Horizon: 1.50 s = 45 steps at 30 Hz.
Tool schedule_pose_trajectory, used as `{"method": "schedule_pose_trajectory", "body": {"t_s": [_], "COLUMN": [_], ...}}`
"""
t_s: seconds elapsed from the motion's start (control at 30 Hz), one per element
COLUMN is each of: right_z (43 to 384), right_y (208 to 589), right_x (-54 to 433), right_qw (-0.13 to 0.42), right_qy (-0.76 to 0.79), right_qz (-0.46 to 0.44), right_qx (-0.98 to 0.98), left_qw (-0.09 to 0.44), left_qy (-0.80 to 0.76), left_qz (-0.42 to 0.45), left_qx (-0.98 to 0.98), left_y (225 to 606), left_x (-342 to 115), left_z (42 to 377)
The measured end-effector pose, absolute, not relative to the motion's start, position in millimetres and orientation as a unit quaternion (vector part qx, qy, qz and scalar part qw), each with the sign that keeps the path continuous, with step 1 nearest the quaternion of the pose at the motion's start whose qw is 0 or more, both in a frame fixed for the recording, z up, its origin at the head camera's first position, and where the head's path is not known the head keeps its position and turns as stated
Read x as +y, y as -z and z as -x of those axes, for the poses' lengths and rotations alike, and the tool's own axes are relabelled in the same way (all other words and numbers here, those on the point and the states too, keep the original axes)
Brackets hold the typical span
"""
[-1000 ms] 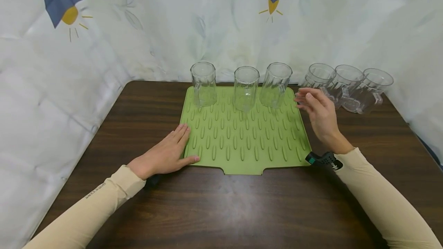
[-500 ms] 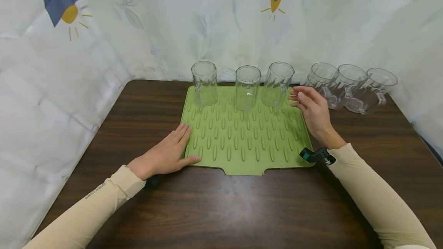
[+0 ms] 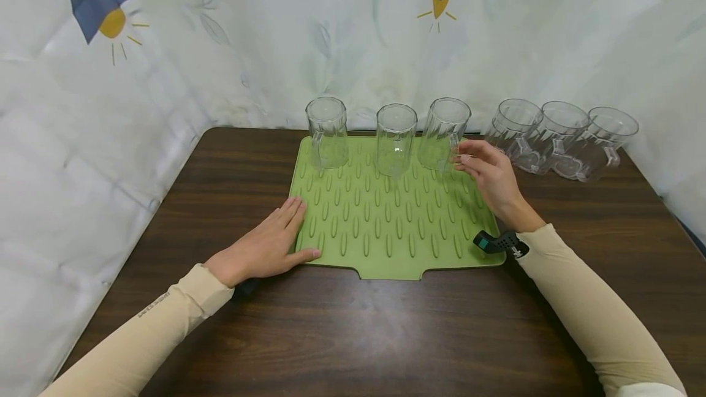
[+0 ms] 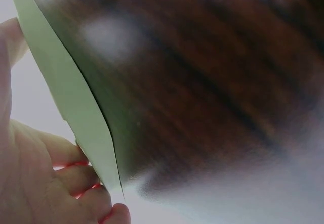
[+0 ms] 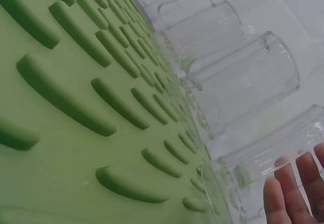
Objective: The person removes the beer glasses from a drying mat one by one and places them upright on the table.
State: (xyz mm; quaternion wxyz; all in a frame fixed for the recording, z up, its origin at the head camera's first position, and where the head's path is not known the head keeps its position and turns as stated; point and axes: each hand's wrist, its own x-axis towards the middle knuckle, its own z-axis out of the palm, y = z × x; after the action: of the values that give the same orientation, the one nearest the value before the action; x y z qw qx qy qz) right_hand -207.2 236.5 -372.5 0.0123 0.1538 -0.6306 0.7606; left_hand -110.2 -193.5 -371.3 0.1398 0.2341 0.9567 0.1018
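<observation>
My left hand [image 3: 259, 244] lies flat on the left edge of a green ridged drying mat [image 3: 386, 265], fingers straight; in the left wrist view its fingers are along the mat's edge [image 4: 66, 92]. On the mat's far side stand three clear glass mugs: a left mug [image 3: 330, 133], a middle mug [image 3: 396, 146] and a right mug [image 3: 441, 127]. My right hand [image 3: 491, 179] is beside the right mug, fingertips overlapping its handle side. In the right wrist view its extended fingers [image 5: 286, 188] reach up at that mug's wall [image 5: 263, 158].
Three more clear mugs [image 3: 565, 139] stand close together on the dark wooden table [image 3: 375, 336], right of the mat. A white printed curtain [image 3: 265, 48] rises directly behind the table and along its left side.
My right hand has moved left, from in front of the mugs beside the mat to the right mug on it. The left hand stays in place.
</observation>
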Motion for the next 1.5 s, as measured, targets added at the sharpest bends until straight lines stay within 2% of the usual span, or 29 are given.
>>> {"method": "schedule_pose_trajectory", "body": {"t_s": [0.57, 1.5], "right_z": [216.3, 225.4], "right_y": [378.1, 381.4], "right_x": [237.7, 234.6], "right_qw": [-0.021, -0.010], "right_qy": [-0.749, -0.721], "right_qz": [-0.185, -0.196], "right_qx": [-0.636, -0.665], "left_qw": [0.133, 0.128], "left_qy": [-0.100, -0.098], "left_qz": [-0.235, -0.236], "left_qx": [0.958, 0.958], "left_y": [373.0, 375.2], "left_x": [-192.7, -193.6], "left_z": [109.8, 110.0]}}
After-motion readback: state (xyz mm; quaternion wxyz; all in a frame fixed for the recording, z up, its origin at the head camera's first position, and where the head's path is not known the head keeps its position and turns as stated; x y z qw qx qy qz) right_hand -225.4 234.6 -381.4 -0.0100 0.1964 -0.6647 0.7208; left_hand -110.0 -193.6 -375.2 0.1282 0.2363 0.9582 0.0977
